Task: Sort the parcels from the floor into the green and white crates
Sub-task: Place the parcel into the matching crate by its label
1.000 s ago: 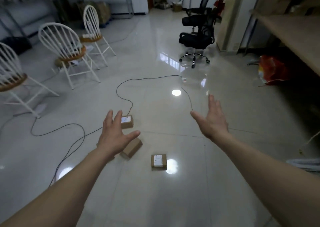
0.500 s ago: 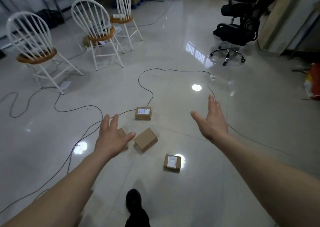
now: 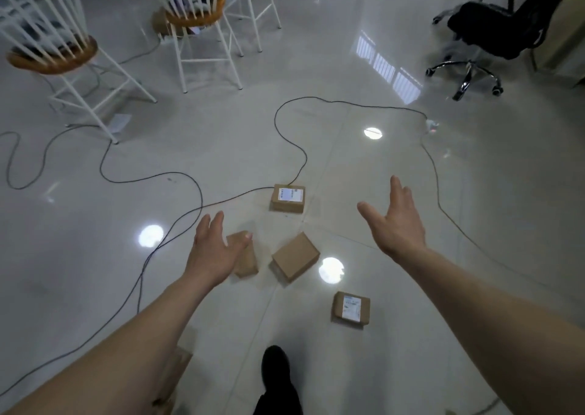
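Observation:
Several small brown cardboard parcels lie on the glossy floor. A labelled parcel [image 3: 288, 197] sits farthest away, a plain parcel [image 3: 296, 255] in the middle, another labelled parcel [image 3: 350, 309] nearest on the right. My left hand [image 3: 212, 250] is open above a plain parcel [image 3: 245, 258], partly covering it. My right hand [image 3: 395, 223] is open in the air to the right of the parcels, holding nothing. Another cardboard parcel [image 3: 172, 373] shows under my left forearm. No crates are in view.
Black cables [image 3: 202, 205] snake across the floor beside the parcels. White chairs with wooden seats [image 3: 196, 16] stand at the upper left, a black office chair [image 3: 487, 31] at the upper right. My dark shoe [image 3: 274, 367] is at the bottom centre.
The view has moved forward and tilted down, so the parcels now lie closer and larger. Both hands stay open; my left hand now hovers over the leftmost parcel.

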`<state>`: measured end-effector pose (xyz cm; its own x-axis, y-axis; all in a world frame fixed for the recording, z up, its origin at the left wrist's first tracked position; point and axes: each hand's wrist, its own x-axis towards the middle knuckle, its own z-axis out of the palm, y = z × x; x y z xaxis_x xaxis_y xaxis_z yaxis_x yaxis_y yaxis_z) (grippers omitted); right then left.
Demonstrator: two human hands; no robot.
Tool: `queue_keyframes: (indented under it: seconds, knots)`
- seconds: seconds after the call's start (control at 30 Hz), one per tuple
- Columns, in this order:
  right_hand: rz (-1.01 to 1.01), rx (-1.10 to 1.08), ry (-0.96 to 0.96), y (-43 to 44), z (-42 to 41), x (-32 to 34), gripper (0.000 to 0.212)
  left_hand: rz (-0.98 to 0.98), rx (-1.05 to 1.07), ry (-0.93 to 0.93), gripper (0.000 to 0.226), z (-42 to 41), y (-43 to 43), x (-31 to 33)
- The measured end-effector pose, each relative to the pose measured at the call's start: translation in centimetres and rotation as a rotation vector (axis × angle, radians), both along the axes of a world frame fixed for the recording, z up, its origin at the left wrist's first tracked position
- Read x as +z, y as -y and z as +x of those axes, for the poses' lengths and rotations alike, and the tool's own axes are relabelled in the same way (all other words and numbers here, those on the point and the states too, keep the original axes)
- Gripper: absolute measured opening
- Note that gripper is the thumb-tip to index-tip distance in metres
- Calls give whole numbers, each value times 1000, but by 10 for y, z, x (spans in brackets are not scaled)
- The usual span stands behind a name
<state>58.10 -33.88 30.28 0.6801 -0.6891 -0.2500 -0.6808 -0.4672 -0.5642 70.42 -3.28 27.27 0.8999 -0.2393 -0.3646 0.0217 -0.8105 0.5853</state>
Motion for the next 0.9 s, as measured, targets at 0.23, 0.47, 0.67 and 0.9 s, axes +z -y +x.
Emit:
queue_keyframes:
  seconds: [0.23, 0.47, 0.67, 0.9]
  knots:
    - [17, 79, -88, -3, 79, -60, 90, -6, 159, -122, 74, 63, -28, -52]
    - [44, 162, -163, 15, 138, -160, 89, -16, 295, -188, 66, 90, -33, -134]
    - [48, 230, -248, 24, 163, -285, 88, -19, 388, -310, 64, 83, -21, -261]
    - [83, 285, -329, 20, 178, -448, 87, -78, 371, -429, 88, 68, 32, -417]
